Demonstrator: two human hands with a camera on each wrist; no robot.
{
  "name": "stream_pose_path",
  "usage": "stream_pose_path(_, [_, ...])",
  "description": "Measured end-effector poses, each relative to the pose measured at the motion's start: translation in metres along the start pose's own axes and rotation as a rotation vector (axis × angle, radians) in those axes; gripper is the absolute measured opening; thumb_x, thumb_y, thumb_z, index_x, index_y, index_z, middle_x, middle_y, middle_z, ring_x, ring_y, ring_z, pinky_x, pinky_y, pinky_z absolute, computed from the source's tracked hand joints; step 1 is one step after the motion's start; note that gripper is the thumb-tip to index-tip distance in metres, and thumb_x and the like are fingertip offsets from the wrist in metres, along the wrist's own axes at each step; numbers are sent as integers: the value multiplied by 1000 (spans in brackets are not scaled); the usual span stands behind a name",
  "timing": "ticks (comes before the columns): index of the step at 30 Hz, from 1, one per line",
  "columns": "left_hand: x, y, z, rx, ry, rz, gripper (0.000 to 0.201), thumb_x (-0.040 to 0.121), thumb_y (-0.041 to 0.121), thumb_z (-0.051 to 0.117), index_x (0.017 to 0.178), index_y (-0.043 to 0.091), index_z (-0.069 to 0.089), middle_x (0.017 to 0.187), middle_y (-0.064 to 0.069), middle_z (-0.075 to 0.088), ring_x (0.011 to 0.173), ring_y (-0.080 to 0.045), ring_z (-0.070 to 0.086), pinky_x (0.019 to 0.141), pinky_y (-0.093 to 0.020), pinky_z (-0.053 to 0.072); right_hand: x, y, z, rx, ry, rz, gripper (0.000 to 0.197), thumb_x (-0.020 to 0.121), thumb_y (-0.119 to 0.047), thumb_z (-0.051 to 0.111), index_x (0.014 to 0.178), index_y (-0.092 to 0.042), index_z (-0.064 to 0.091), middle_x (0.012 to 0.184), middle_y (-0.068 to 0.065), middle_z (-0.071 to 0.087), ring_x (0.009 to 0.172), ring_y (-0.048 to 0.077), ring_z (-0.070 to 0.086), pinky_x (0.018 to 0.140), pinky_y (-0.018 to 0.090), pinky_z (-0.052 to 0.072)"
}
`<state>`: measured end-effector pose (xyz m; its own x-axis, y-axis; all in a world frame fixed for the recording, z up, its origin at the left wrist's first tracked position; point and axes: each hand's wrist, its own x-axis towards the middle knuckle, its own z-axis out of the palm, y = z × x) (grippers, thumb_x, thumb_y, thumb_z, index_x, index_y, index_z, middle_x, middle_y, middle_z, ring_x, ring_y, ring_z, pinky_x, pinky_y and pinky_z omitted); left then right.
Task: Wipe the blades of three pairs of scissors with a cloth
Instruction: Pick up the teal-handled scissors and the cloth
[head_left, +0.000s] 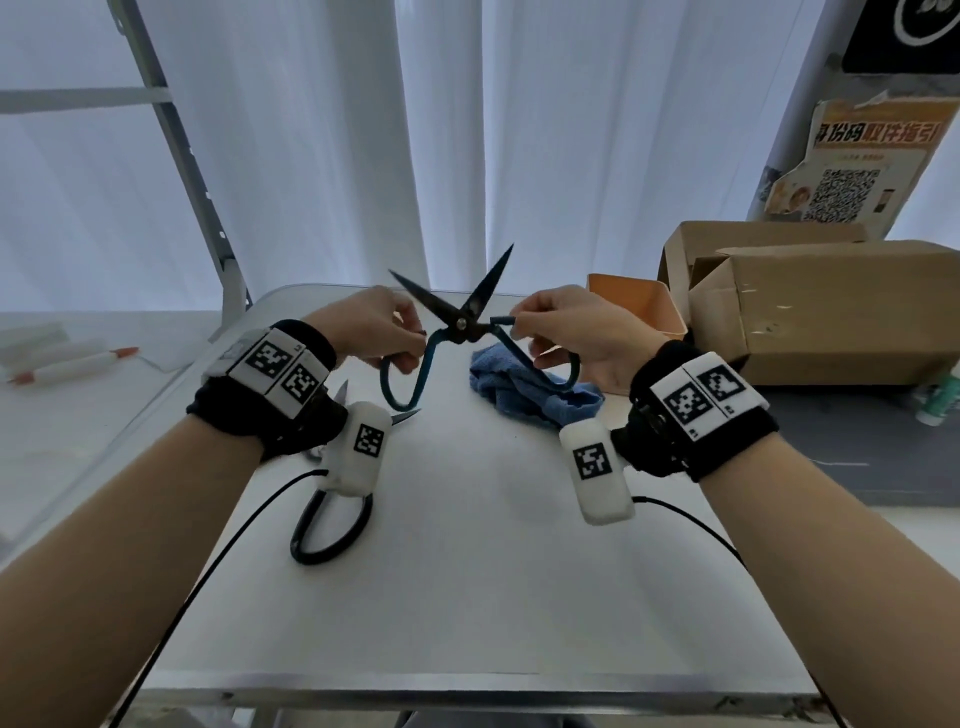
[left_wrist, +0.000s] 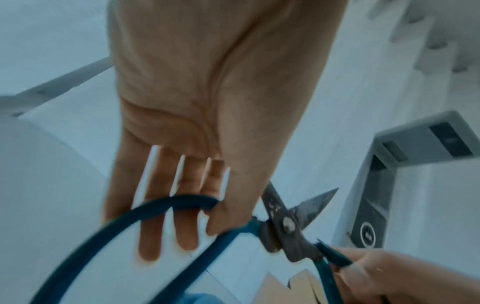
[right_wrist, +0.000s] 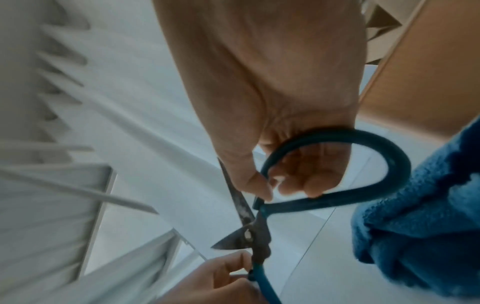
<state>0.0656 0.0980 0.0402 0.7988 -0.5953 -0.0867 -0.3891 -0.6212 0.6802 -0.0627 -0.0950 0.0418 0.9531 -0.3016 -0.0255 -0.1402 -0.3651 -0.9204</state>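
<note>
Both hands (head_left: 462, 332) hold teal loop-handled scissors (head_left: 460, 325), pitted blades splayed.

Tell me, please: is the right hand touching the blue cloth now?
Apart. In the head view the right hand grips a handle of the teal scissors above the table, while the blue cloth lies below, untouched.

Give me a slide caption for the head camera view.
Both hands spread teal-handled scissors open above the table, blue cloth lying beneath.

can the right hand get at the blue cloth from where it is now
Probably not right away: the right hand grips a handle loop of the open teal-handled scissors. The blue cloth lies uncovered on the table just below it.
</note>
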Motion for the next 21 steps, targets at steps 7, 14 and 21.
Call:
stream_pose_path(7, [3, -1, 0, -517, 61, 85, 6, 92, 10, 67, 97, 8, 69, 76, 1, 53, 62, -7, 53, 70, -24, 57, 8, 22, -14, 519, 136, 82, 21, 83, -4, 74, 104, -7, 72, 65, -5, 46, 57, 7, 44, 57, 19, 46])
stream_pose_path(14, [7, 8, -3, -1219, 133, 118, 4, 91, 10, 67, 89, 13, 67, 71, 3, 64, 77, -10, 64, 82, -26, 56, 0, 22, -20, 862, 178, 118, 32, 85, -9, 76, 53, -13, 72, 60, -1, 38, 51, 8, 34, 68, 27, 60])
stream_pose_path(21, [5, 42, 27, -1479, 14, 197, 4, 93, 6, 64, 90, 4, 66, 99, -10, 67, 105, -24, 64, 97, -32, 56, 3, 11, -8, 1168, 224, 172, 17, 84, -7, 76, 85, -3, 59, 51, 1, 35, 45, 10, 32, 58, 31, 60])
